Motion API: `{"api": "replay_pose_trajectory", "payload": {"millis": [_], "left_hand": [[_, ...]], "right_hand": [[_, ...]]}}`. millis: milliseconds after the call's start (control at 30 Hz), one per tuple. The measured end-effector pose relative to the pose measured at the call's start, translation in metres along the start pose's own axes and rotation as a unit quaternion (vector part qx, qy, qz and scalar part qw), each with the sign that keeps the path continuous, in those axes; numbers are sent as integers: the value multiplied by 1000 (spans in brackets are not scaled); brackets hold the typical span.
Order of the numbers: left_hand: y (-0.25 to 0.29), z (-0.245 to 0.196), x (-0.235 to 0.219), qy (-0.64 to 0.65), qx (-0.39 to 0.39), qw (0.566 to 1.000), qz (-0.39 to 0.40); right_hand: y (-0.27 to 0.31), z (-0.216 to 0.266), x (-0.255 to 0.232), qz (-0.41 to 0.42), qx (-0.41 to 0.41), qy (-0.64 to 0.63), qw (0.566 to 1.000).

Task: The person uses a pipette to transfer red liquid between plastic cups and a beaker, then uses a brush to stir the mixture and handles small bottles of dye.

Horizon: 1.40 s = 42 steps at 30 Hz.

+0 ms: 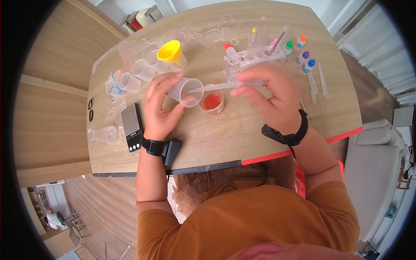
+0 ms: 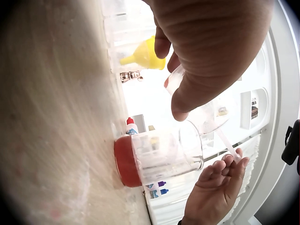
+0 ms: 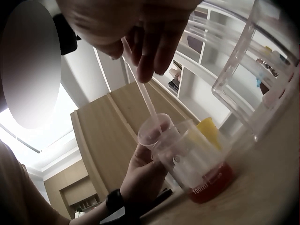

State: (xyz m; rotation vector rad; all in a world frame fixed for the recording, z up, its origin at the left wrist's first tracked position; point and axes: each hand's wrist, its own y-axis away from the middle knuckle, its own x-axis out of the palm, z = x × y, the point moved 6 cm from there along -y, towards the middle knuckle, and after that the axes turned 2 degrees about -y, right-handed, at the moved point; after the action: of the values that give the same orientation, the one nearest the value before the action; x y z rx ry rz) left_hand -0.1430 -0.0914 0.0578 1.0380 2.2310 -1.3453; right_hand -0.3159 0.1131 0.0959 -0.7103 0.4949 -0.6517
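Note:
My left hand [image 1: 159, 106] grips a clear plastic cup [image 1: 177, 90], tilted on its side with its mouth toward the right. My right hand [image 1: 274, 93] pinches a translucent plastic dropper [image 1: 216, 87] by its bulb end. The dropper's thin tip reaches into the mouth of the cup, as the right wrist view also shows. Just below the cup, a clear glass beaker [image 2: 171, 154] stands upright on the table with red liquid [image 1: 212, 102] in its bottom. In the left wrist view, the left fingers and thumb hide much of the cup.
A clear rack [image 1: 232, 69] with test tubes stands behind the right hand, with dropper bottles [image 1: 308, 66] beside it. At the back left are plastic cups [image 1: 143, 70] and a yellow funnel [image 1: 169, 50]. A digital scale [image 1: 131, 125] and a flask [image 1: 104, 135] lie left.

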Motion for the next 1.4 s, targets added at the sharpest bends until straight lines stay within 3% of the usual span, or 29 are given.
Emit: {"api": "replay_pose_trajectory", "payload": {"millis": [67, 267, 1400], "left_hand": [[0, -1, 0, -1, 4, 1000, 0], [1, -3, 0, 3, 14, 1000, -6], [2, 0, 3, -2, 19, 1000, -15]], "right_hand": [[-2, 5, 9, 72, -15, 63, 995], [3, 1, 23, 102, -7, 32, 994], [4, 1, 22, 69, -18, 39, 997]]}}
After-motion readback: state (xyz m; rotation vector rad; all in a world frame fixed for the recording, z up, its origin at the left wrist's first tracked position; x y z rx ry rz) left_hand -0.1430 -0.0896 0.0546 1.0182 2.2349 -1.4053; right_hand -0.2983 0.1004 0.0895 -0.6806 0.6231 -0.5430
